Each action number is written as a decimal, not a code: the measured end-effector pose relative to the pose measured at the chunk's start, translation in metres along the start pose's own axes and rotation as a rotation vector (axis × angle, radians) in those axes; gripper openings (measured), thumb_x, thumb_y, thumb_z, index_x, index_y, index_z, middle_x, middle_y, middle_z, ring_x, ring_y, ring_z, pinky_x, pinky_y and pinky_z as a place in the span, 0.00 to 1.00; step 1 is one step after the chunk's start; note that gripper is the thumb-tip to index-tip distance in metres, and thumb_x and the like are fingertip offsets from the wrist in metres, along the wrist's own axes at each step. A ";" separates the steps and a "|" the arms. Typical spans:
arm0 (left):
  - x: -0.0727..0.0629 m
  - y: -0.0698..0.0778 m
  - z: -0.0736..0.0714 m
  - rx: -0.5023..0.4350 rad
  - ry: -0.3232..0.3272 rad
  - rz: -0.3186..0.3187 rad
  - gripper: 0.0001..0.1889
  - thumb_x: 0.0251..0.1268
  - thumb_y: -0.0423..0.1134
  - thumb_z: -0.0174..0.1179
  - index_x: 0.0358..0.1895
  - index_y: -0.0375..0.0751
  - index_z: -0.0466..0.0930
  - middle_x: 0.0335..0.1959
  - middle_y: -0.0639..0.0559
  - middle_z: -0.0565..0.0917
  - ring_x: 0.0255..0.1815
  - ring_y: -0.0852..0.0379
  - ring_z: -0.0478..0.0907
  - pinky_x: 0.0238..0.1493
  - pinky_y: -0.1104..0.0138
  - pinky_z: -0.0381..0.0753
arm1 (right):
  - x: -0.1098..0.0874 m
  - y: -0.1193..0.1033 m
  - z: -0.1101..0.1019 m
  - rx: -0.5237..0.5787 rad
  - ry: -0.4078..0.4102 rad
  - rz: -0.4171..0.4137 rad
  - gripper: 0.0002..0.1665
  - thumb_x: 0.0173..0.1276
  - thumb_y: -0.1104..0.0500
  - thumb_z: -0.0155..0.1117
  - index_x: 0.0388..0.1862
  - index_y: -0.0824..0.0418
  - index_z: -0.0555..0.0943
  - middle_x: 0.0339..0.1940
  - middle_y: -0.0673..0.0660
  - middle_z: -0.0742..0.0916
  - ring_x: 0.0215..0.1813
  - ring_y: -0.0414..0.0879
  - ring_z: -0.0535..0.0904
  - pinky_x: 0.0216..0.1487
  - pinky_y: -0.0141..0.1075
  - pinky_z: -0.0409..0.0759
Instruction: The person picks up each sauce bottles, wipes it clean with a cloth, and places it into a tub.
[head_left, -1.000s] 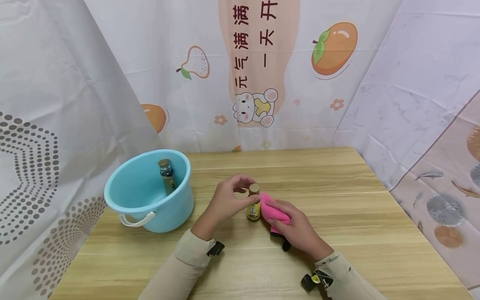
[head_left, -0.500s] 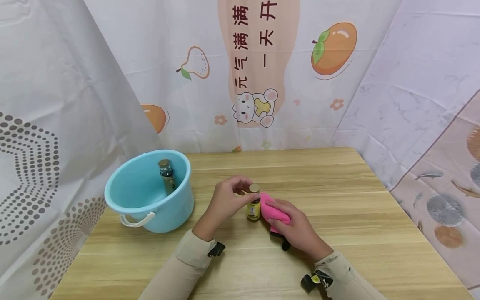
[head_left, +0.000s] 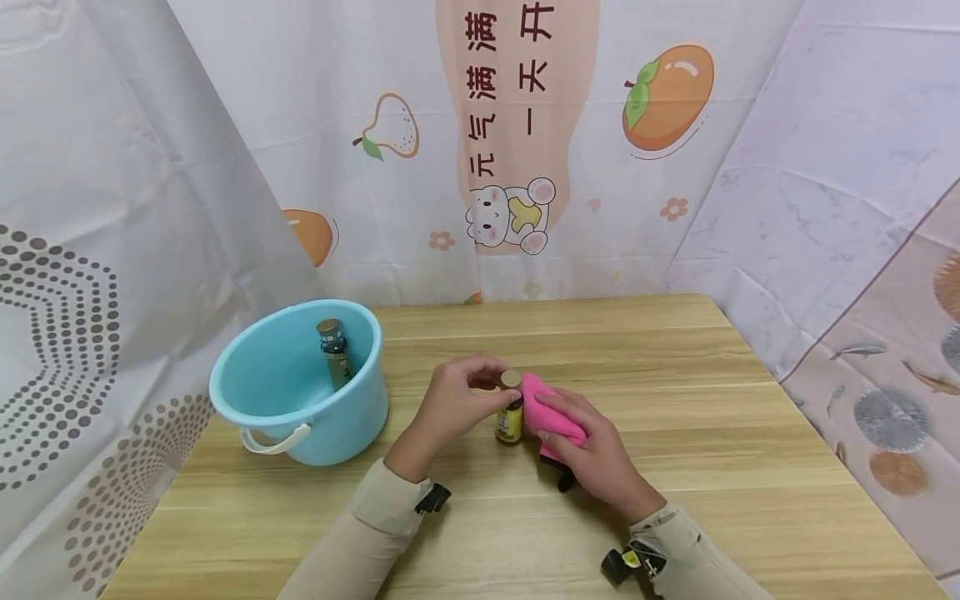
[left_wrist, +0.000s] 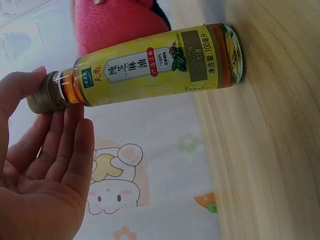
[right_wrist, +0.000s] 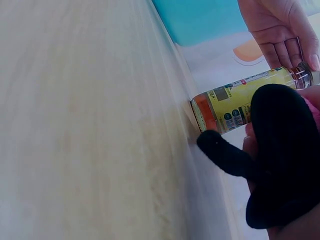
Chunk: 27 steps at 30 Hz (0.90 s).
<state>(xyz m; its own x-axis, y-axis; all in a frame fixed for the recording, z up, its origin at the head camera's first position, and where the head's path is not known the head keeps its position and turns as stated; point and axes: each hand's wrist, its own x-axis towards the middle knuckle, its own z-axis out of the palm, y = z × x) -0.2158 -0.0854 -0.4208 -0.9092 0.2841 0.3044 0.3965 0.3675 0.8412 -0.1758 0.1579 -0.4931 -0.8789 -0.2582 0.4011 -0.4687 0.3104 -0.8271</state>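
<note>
A small yellow-labelled sesame oil bottle (head_left: 510, 427) stands about upright at the middle of the wooden table. My left hand (head_left: 457, 400) pinches its brownish-gold cap (left_wrist: 44, 95) between thumb and fingers. Amber liquid shows through the glass below the label. Just right of the bottle, my right hand (head_left: 600, 457) grips a soft pink plush toy (head_left: 546, 421). Black fuzzy parts (right_wrist: 285, 135) of the toy hang below that hand. The toy's pink side is close against the bottle; whether they touch, I cannot tell. My palm and fingers hide much of the toy.
On the left of the table (head_left: 675, 367) stands a light blue bucket (head_left: 352, 433) with a white handle (head_left: 276, 440). A dark bottle (head_left: 336, 354) leans inside it. Printed curtains (head_left: 420, 200) hang behind and on both sides.
My right hand has shifted the pink plush toy slightly, its top edge now higher beside the bottle. The bottle has moved a touch to the right; my left hand stays on the cap.
</note>
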 end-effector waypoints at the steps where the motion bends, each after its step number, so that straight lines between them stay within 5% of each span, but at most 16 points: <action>1: 0.000 0.000 0.000 0.003 -0.004 0.001 0.14 0.58 0.48 0.78 0.47 0.55 0.89 0.43 0.61 0.89 0.45 0.53 0.89 0.47 0.62 0.90 | 0.000 0.000 0.000 0.008 0.005 -0.009 0.28 0.72 0.57 0.71 0.70 0.44 0.80 0.74 0.51 0.77 0.70 0.50 0.76 0.62 0.29 0.81; 5: -0.001 0.000 0.000 0.006 -0.018 0.009 0.15 0.59 0.47 0.77 0.48 0.51 0.89 0.44 0.58 0.89 0.47 0.49 0.89 0.50 0.53 0.90 | 0.000 -0.003 0.000 0.031 0.017 -0.026 0.28 0.71 0.58 0.72 0.69 0.45 0.80 0.74 0.52 0.77 0.70 0.49 0.76 0.61 0.28 0.82; 11: 0.000 -0.001 0.000 -0.001 -0.030 0.029 0.16 0.60 0.44 0.77 0.50 0.50 0.89 0.46 0.57 0.89 0.46 0.56 0.87 0.52 0.48 0.89 | 0.000 -0.005 0.000 0.042 0.015 -0.024 0.28 0.72 0.59 0.71 0.69 0.46 0.80 0.75 0.53 0.77 0.71 0.51 0.75 0.62 0.28 0.81; 19: 0.001 -0.003 0.000 0.005 -0.037 0.051 0.16 0.60 0.42 0.77 0.51 0.49 0.89 0.48 0.57 0.90 0.46 0.56 0.87 0.54 0.47 0.88 | 0.000 -0.002 0.000 0.018 -0.008 0.037 0.28 0.72 0.56 0.71 0.69 0.41 0.80 0.74 0.49 0.77 0.69 0.49 0.77 0.61 0.31 0.82; 27: 0.001 -0.001 -0.001 0.029 -0.042 0.060 0.16 0.61 0.42 0.76 0.53 0.49 0.89 0.48 0.58 0.89 0.47 0.57 0.87 0.54 0.57 0.89 | 0.000 -0.002 0.000 -0.028 -0.054 0.089 0.29 0.72 0.51 0.71 0.70 0.37 0.78 0.74 0.49 0.77 0.70 0.49 0.77 0.62 0.35 0.82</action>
<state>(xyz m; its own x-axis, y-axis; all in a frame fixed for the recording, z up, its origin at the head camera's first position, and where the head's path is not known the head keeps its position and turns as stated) -0.2174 -0.0863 -0.4210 -0.8779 0.3432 0.3340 0.4539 0.3740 0.8088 -0.1750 0.1577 -0.4917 -0.9115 -0.2772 0.3040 -0.3918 0.3594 -0.8469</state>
